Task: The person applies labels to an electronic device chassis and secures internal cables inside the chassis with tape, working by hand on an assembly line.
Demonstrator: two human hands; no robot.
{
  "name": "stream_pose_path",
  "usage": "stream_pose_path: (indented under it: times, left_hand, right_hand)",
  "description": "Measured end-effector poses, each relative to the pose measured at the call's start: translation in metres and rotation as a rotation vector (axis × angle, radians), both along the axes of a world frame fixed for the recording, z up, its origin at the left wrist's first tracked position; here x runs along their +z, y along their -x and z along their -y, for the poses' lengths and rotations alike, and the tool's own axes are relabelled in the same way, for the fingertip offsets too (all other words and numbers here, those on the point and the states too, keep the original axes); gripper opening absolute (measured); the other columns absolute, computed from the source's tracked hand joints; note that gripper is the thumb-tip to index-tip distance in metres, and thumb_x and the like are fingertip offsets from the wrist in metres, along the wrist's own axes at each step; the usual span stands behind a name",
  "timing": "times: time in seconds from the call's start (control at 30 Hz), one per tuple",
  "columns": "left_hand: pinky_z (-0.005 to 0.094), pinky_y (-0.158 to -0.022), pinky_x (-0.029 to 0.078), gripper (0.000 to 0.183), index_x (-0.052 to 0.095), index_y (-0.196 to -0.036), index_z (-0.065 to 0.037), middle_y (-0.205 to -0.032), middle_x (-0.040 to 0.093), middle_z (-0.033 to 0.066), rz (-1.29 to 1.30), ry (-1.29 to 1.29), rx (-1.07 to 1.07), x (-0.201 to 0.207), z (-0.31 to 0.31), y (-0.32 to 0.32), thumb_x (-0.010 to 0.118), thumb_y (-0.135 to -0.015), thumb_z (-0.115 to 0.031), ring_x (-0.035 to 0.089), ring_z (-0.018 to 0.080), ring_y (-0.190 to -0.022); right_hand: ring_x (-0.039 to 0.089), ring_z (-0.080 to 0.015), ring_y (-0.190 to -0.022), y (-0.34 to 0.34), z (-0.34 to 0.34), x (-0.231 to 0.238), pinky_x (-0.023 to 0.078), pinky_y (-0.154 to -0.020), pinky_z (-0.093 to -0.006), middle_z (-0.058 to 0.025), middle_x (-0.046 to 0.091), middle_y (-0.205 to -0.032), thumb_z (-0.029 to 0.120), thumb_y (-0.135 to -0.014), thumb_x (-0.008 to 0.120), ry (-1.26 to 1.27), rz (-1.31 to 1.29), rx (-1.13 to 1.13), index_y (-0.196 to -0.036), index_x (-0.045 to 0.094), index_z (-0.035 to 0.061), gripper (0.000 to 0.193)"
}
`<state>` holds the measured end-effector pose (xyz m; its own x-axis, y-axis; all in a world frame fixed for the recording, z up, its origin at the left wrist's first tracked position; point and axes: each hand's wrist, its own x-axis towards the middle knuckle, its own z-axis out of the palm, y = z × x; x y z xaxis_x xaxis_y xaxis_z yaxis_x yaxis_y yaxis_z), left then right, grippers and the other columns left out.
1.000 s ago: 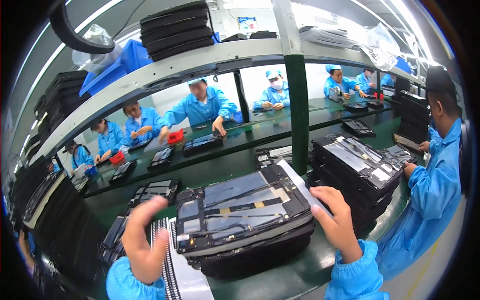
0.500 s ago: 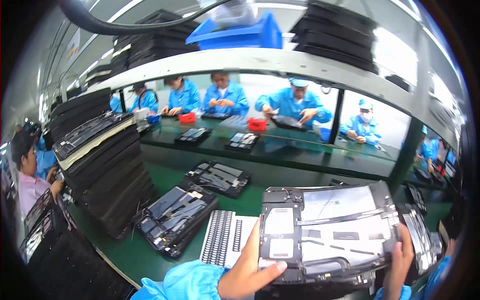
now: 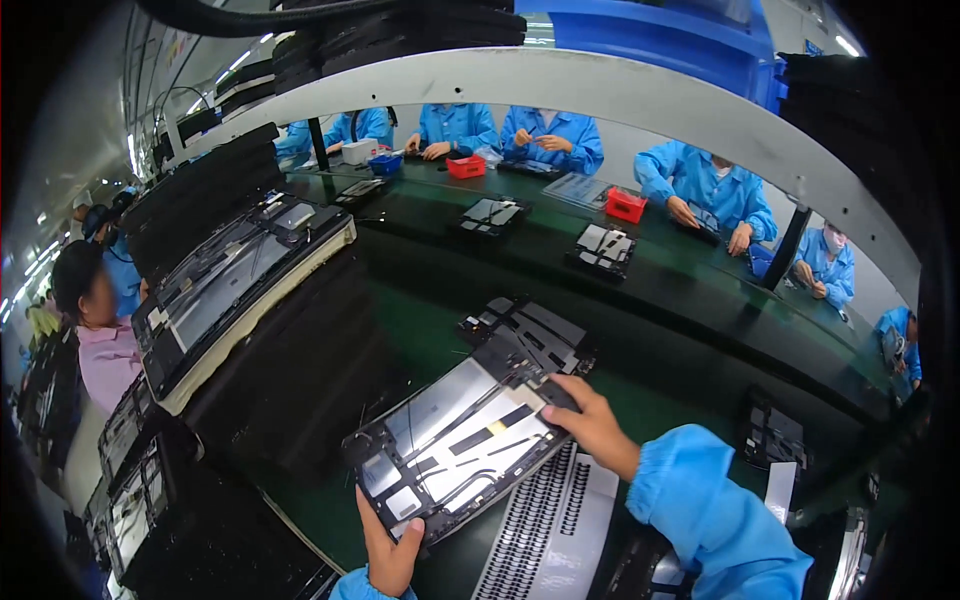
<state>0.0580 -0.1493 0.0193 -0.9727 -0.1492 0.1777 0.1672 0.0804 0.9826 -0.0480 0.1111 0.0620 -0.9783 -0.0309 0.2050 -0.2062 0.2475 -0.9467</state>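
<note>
An opened tablet (image 3: 465,400), its silvery battery and black ribbon cables bare, is held tilted in front of me. My left hand (image 3: 392,550) grips its near left corner, thumb on top and fingers along the edge. Over its far right end closes my right hand (image 3: 597,430), thumb pressed on the upper face. Beneath and to the right of the tablet lies a white sheet with rows of small black parts (image 3: 540,525). Just beyond it, another opened tablet (image 3: 545,335) lies on the green bench. Whether the held tablet touches anything underneath is hidden.
A tall stack of black foam trays (image 3: 300,370) stands at left, with an opened tablet (image 3: 255,270) on top. A white shelf rail (image 3: 620,80) crosses above, carrying a blue bin (image 3: 680,35). Co-workers in blue sit across the line, near red boxes (image 3: 625,205).
The tablet has moved left in both hands and turned, now over where a stack of opened tablets lay. My view has shifted right and downward.
</note>
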Motion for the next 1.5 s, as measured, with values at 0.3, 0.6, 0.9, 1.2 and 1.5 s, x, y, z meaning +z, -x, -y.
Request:
stream_pose_path:
  times: [0.3, 0.6, 0.9, 1.2, 1.5]
  left_hand:
    - [0.0399, -0.102, 0.010, 0.080, 0.013, -0.128, 0.012, -0.133, 0.014, 0.0295, -0.017, 0.316, 0.283, -0.022, -0.010, 0.008, 0.059, -0.075, -0.026, 0.015, 0.0382, -0.125]
    - [0.0436, -0.096, 0.026, 0.073, 0.022, -0.125, 0.008, -0.126, 0.031, 0.0278, -0.321, 1.074, -0.357, 0.064, -0.035, 0.033, 0.061, -0.073, -0.025, 0.036, 0.0378, -0.114]
    - [0.0434, -0.095, 0.025, 0.070, 0.031, -0.119, 0.006, -0.123, 0.032, 0.0245, -0.263, 1.059, -0.607, 0.040, -0.048, 0.053, 0.066, -0.063, -0.017, 0.031, 0.0348, -0.116]
    - [0.0398, -0.090, 0.036, 0.051, 0.049, -0.105, 0.007, -0.108, 0.048, 0.0255, -0.300, 0.792, -0.271, 0.046, -0.078, 0.317, 0.058, -0.071, -0.030, 0.045, 0.0363, -0.103]
    - [0.0429, -0.090, 0.036, 0.074, 0.050, -0.107, 0.004, -0.112, 0.043, 0.0232, 0.290, 0.896, -0.069, -0.024, -0.062, 0.378, 0.063, -0.062, -0.054, 0.038, 0.0381, -0.109]
  right_hand:
    - [0.043, -0.0296, -0.103, 0.043, 0.029, -0.051, 0.031, -0.091, -0.0347, -0.0166, 0.048, -0.110, 0.022, -0.076, 0.059, -0.206, -0.131, 0.034, -0.110, 0.048, -0.0037, 0.044]
    - [0.037, -0.0345, -0.105, 0.024, 0.033, -0.038, 0.026, -0.091, -0.0409, -0.0220, 0.038, -0.117, 0.026, -0.078, 0.054, -0.704, -0.399, 0.052, -0.117, 0.037, -0.0071, 0.054]
    - [0.040, -0.0338, -0.104, 0.047, 0.031, -0.028, 0.032, -0.090, -0.0393, -0.0197, 0.045, -0.112, 0.022, -0.078, 0.054, -0.590, -0.227, -0.035, -0.111, 0.047, 0.0001, 0.040]
    - [0.051, -0.0355, -0.050, 0.148, -0.070, -0.130, 0.041, -0.052, -0.0399, -0.0162, 0.059, -0.064, 0.028, -0.078, 0.054, -0.547, 0.322, -0.442, -0.085, 0.059, -0.0056, 0.035]
    - [0.048, -0.0395, -0.087, 0.146, -0.020, -0.127, 0.037, -0.078, -0.0423, -0.0279, 0.051, -0.093, 0.039, -0.075, 0.054, -0.454, 0.218, -0.591, -0.087, 0.058, -0.0049, 0.045]
